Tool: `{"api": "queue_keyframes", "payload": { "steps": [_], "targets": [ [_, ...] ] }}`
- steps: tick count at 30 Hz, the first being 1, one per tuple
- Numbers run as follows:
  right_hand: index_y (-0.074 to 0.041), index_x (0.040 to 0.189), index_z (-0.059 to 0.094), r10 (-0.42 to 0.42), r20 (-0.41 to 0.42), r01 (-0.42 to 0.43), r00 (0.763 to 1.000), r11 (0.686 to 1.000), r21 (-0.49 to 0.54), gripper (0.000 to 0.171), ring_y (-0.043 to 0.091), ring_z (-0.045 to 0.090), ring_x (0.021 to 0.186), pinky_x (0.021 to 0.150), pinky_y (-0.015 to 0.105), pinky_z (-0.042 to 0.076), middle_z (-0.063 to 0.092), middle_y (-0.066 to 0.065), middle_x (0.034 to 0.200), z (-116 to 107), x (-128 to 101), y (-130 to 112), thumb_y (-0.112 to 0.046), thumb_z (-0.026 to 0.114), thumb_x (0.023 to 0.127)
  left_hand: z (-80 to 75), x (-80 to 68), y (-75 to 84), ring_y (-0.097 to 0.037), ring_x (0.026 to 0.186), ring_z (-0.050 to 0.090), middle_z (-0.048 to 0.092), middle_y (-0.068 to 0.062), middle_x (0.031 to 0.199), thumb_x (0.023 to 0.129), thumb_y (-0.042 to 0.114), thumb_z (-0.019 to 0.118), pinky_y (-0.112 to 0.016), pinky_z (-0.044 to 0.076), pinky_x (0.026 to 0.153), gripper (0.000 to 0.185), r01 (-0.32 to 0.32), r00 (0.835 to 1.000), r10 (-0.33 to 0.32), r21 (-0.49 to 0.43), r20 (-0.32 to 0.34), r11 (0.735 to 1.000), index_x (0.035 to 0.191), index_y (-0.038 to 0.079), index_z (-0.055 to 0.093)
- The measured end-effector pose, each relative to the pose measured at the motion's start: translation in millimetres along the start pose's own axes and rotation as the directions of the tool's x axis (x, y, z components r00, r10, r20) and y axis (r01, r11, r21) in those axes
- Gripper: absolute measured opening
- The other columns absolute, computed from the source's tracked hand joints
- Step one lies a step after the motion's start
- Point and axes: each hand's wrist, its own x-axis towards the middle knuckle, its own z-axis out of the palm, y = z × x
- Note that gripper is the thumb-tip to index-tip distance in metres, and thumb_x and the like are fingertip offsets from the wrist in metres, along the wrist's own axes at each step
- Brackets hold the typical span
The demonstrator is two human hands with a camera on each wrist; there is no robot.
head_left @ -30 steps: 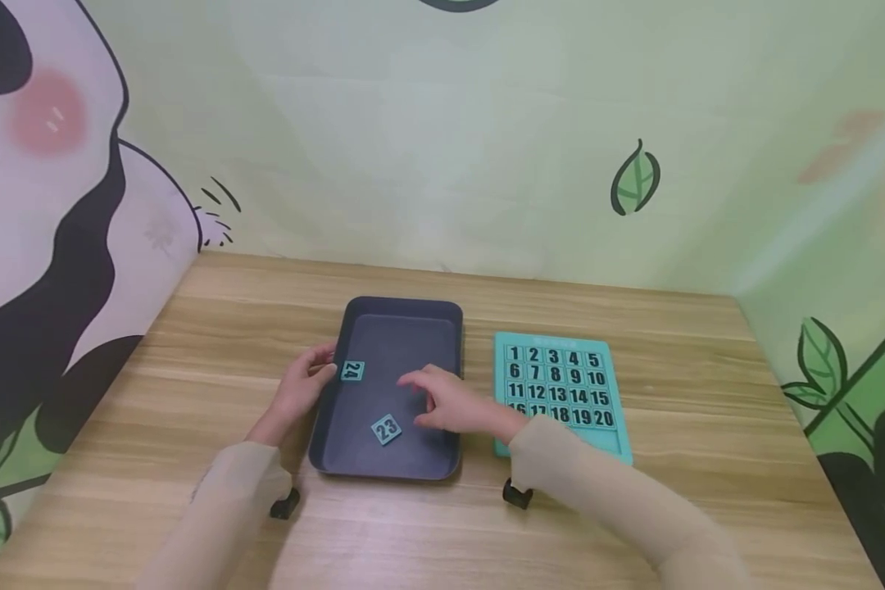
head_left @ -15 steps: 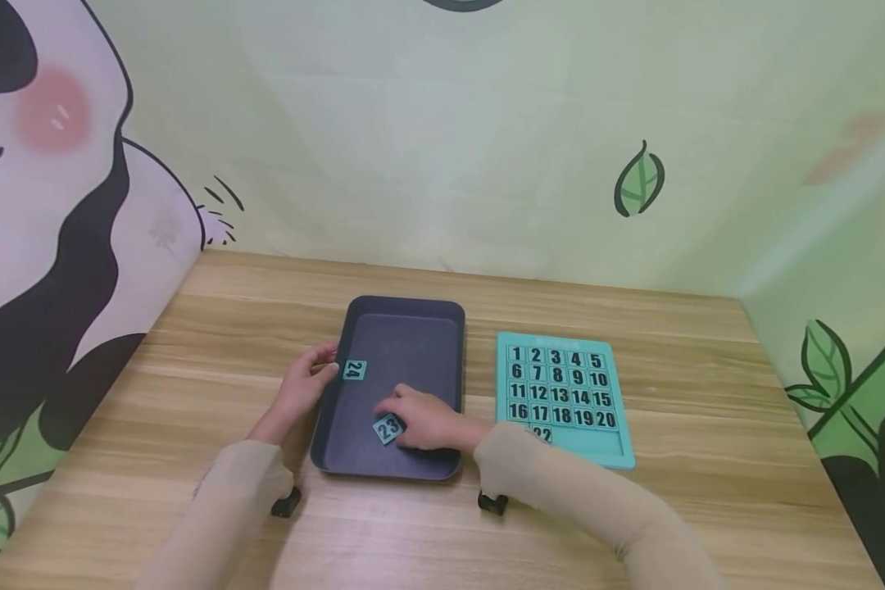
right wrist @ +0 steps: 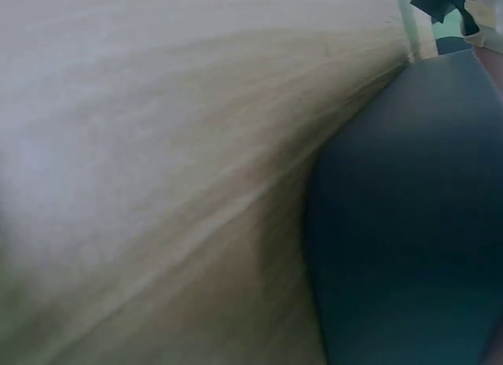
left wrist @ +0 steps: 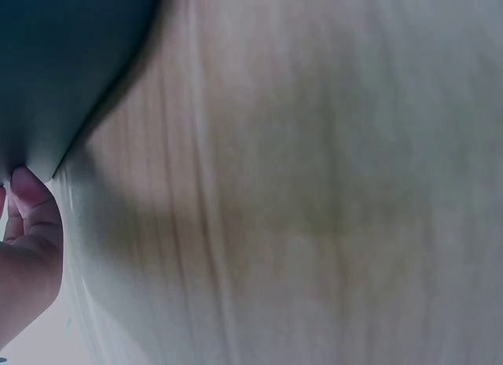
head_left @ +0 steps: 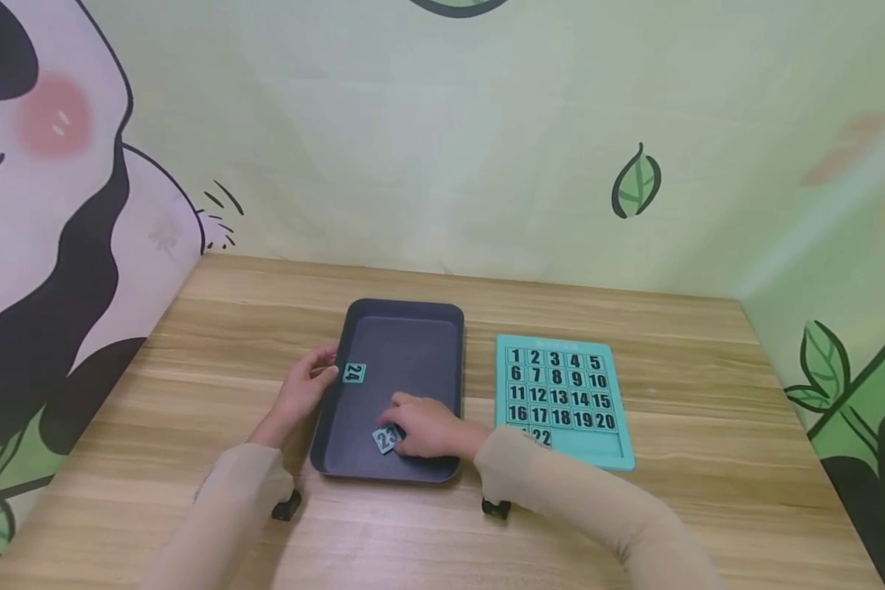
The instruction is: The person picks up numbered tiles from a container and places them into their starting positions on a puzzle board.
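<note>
Inside the dark shallow tray [head_left: 413, 336], my right hand [head_left: 428, 426] pinches a teal square tile marked 23 [head_left: 386, 439]. Its fingertips partly cover the tile, which looks slightly tilted. A second tile, marked 24 [head_left: 354, 374], lies turned sideways against the tray's left wall. My left hand [head_left: 307, 392] rests at the tray's left rim, thumb and loosely bent fingers touching it from outside. The left wrist view shows the thumb [left wrist: 31, 193] against the tray wall. Right of the tray lies a teal number board [head_left: 627, 447] with rows of numbered tiles.
The board's lowest row holds tile 22 [head_left: 542, 437] and one partly hidden by my right sleeve [head_left: 560, 475]; bare board lies to their right. Everything stands on a wooden table [head_left: 708, 410]. A printed wall covering [head_left: 428, 164] closes the back and sides.
My right hand has moved left and down from above the tray's middle onto tile 23, which has shifted and tipped slightly. My left hand stays at the rim.
</note>
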Motion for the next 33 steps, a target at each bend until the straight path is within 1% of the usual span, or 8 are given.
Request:
{"api": "queue_keyframes", "payload": {
  "steps": [5, 11, 13, 18, 21, 26, 28, 33],
  "targets": [
    [-0.018, 0.113, 0.06, -0.007, -0.028, 0.007, 1.0, 1.0, -0.012, 0.039, 0.007, 0.047, 0.074, 0.062, 0.016, 0.041, 0.049, -0.003, 0.094, -10, -12, 2, -0.024, 0.065, 0.075, 1.2, -0.2, 0.3, -0.036, 0.119, 0.041, 0.042, -0.021, 0.129, 0.091, 0.009, 0.043, -0.045, 0.037, 0.099, 0.041, 0.021, 1.0, -0.021, -0.014, 0.002, 1.0, 0.132, 0.003, 0.038],
    [-0.014, 0.111, 0.06, -0.003, -0.094, 0.004, 0.996, 1.0, 0.01, 0.039, 0.006, 0.047, 0.069, 0.056, 0.012, 0.04, 0.048, -0.003, 0.091, -31, -38, 12, -0.021, 0.065, 0.073, 0.8, -0.7, 0.7, -0.036, 0.119, 0.041, 0.042, -0.021, 0.129, 0.091, 0.01, 0.042, -0.045, 0.037, 0.099, 0.041, 0.028, 1.0, -0.028, -0.014, 0.004, 1.0, 0.132, 0.003, 0.037],
    [-0.013, 0.11, 0.06, 0.013, -0.115, -0.009, 0.993, 0.999, 0.035, 0.039, 0.005, 0.046, 0.067, 0.053, 0.012, 0.04, 0.047, -0.003, 0.09, -38, -48, 17, -0.02, 0.065, 0.072, 0.6, -0.7, 0.9, -0.036, 0.12, 0.041, 0.042, -0.021, 0.129, 0.091, 0.01, 0.042, -0.045, 0.037, 0.099, 0.041, 0.032, 0.999, -0.032, -0.011, 0.003, 0.999, 0.131, 0.003, 0.038],
    [-0.012, 0.108, 0.061, 0.067, -0.17, -0.056, 0.983, 0.996, 0.071, 0.036, 0.003, 0.041, 0.057, 0.046, 0.014, 0.037, 0.05, -0.002, 0.091, -47, -74, 33, -0.017, 0.066, 0.072, 0.8, -0.8, 1.7, -0.036, 0.121, 0.04, 0.041, -0.02, 0.13, 0.091, 0.011, 0.042, -0.046, 0.036, 0.099, 0.041, 0.038, 0.999, -0.038, 0.003, 0.006, 0.999, 0.132, 0.004, 0.037],
    [-0.013, 0.105, 0.062, 0.099, -0.203, -0.086, 0.974, 0.994, 0.071, 0.035, 0.005, 0.04, 0.057, 0.045, 0.015, 0.035, 0.052, 0.0, 0.089, -49, -90, 44, -0.015, 0.066, 0.071, 0.9, -1.2, 2.4, -0.037, 0.12, 0.04, 0.042, -0.021, 0.129, 0.091, 0.01, 0.043, -0.046, 0.037, 0.099, 0.041, 0.025, 1.0, -0.026, 0.014, 0.006, 1.0, 0.132, 0.003, 0.037],
    [-0.013, 0.103, 0.063, 0.147, -0.242, -0.14, 0.959, 0.989, 0.047, 0.033, 0.005, 0.039, 0.06, 0.046, 0.014, 0.034, 0.048, -0.003, 0.085, -48, -114, 63, -0.017, 0.065, 0.071, 0.9, -1.5, 3.1, -0.037, 0.12, 0.04, 0.042, -0.021, 0.128, 0.091, 0.011, 0.043, -0.046, 0.037, 0.098, 0.041, 0.024, 1.0, -0.024, 0.022, 0.005, 0.999, 0.131, 0.003, 0.038],
    [-0.014, 0.102, 0.063, 0.164, -0.257, -0.162, 0.952, 0.986, 0.031, 0.032, 0.004, 0.039, 0.059, 0.046, 0.014, 0.034, 0.047, -0.005, 0.085, -46, -123, 72, -0.019, 0.065, 0.071, 0.9, -1.4, 2.8, -0.037, 0.12, 0.041, 0.042, -0.022, 0.128, 0.091, 0.01, 0.043, -0.046, 0.037, 0.098, 0.041, 0.019, 1.0, -0.019, 0.025, 0.004, 1.0, 0.131, 0.003, 0.038],
    [-0.014, 0.1, 0.063, 0.239, -0.277, -0.238, 0.931, 0.971, 0.036, 0.031, 0.004, 0.04, 0.062, 0.049, 0.015, 0.036, 0.047, -0.006, 0.083, -36, -141, 91, -0.019, 0.067, 0.07, 1.3, -1.7, 2.4, -0.037, 0.119, 0.041, 0.043, -0.022, 0.127, 0.091, 0.01, 0.043, -0.046, 0.037, 0.098, 0.041, 0.004, 1.0, -0.004, 0.026, 0.003, 1.0, 0.131, 0.002, 0.038]
  ]
}}
